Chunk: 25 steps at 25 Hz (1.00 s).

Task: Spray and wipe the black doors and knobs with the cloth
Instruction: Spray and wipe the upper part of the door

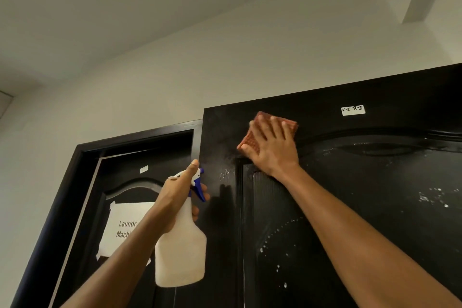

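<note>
A black door (362,207) fills the right half of the view, dotted with white spray droplets. My right hand (271,146) lies flat with fingers spread, pressing a folded reddish cloth (252,140) against the door's upper left corner. My left hand (181,192) grips the neck of a white spray bottle (181,252) with a blue trigger, held upright just left of that door's edge. A second black door (125,182) sits further left in its black frame. No knob is in view.
A white paper sign (122,227) reading "Laundry Mach..." is taped to the left door. A small white label (353,110) sits near the top of the right door. Pale wall (175,70) and ceiling lie above both doors.
</note>
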### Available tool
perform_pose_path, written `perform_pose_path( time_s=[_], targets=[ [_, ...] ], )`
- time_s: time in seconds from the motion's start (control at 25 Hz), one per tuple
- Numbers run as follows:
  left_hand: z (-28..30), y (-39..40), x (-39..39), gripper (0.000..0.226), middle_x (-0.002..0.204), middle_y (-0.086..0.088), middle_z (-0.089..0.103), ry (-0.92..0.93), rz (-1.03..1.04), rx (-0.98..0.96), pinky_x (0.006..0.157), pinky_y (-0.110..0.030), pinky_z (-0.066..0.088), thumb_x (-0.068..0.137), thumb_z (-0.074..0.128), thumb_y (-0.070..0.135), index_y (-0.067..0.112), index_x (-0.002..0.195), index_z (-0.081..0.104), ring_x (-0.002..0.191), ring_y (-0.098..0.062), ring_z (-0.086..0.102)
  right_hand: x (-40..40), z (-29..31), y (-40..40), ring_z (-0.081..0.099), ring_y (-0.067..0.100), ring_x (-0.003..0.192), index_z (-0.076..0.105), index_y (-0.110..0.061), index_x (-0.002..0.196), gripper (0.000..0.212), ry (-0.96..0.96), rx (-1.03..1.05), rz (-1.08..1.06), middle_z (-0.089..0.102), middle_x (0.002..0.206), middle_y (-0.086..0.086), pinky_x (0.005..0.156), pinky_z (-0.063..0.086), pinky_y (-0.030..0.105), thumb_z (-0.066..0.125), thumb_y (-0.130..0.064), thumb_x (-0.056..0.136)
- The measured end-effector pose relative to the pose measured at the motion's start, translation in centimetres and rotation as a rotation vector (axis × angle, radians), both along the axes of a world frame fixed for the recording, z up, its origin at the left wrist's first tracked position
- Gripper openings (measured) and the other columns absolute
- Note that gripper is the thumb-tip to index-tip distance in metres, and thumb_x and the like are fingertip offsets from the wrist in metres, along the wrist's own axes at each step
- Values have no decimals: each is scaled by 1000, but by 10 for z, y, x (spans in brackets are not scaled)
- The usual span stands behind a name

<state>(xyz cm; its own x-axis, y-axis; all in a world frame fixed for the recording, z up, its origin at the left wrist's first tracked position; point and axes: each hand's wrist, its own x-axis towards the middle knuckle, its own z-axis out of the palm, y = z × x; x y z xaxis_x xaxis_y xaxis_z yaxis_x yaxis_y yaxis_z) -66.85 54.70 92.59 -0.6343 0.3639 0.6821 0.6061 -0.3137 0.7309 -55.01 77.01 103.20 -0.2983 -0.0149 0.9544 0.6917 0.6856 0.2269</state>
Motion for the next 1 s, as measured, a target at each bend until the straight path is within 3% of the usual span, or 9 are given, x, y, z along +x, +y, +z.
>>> perform_pose_path(
  time_s=[0.16,0.24,0.48,0.6,0.68,0.8,0.92,1.0],
  targets=[
    [-6,-9,-9,72,87,-16,75,12,26,-19,49,-28,54,91,42,69,2,102,67,52,-23,62,1,12,6,-14,39,157,-11,-18,164,84,326,-220,30,-18,171,14,126,-8,58,6,-71,101],
    [-12,-14,-17,71,88,-15,75,-6,36,-32,50,-29,53,92,41,69,3,103,66,54,-23,63,-26,12,-12,-16,41,156,-14,-16,163,83,298,-218,64,-21,170,15,125,-12,59,5,-69,102],
    [-44,-28,-34,60,88,-9,75,-37,90,-20,53,-32,56,91,41,70,17,104,66,65,-26,68,-97,-38,-62,-24,32,156,-10,-26,165,76,-368,108,61,-21,171,4,123,-20,53,11,-67,104],
    [-64,-28,-29,62,90,-7,74,-86,88,-66,66,-39,57,86,41,77,23,98,69,74,-28,67,-92,-95,-56,-24,28,156,-6,-31,165,75,-709,297,35,-18,171,-1,124,-19,52,15,-68,104],
    [-73,-28,-19,67,95,-8,72,-110,84,-87,65,-38,56,83,40,80,23,101,68,75,-27,67,-79,-120,-46,-24,27,155,-9,-33,164,75,-787,336,-1,-19,170,-3,125,-17,52,15,-71,103],
    [-71,-22,-1,69,95,-11,74,-81,24,-93,52,-29,54,89,39,74,14,108,67,66,-25,66,-44,-105,-36,-23,26,156,-13,-33,163,78,-548,171,-12,-22,170,-3,125,-17,52,10,-74,101],
    [-57,-16,15,66,88,-12,75,-39,-8,-63,49,-27,54,92,40,68,9,105,66,63,-25,65,3,-67,-17,-17,25,158,-10,-31,164,85,-233,21,-30,-16,172,-4,126,-13,52,-9,-73,91],
    [-51,-11,20,68,86,-14,75,-19,-22,-68,47,-27,53,92,41,68,7,102,67,56,-24,63,33,-60,6,-13,25,159,-6,-29,165,85,-102,-14,-22,-15,172,-3,127,-10,51,-8,-71,92]
  ],
)
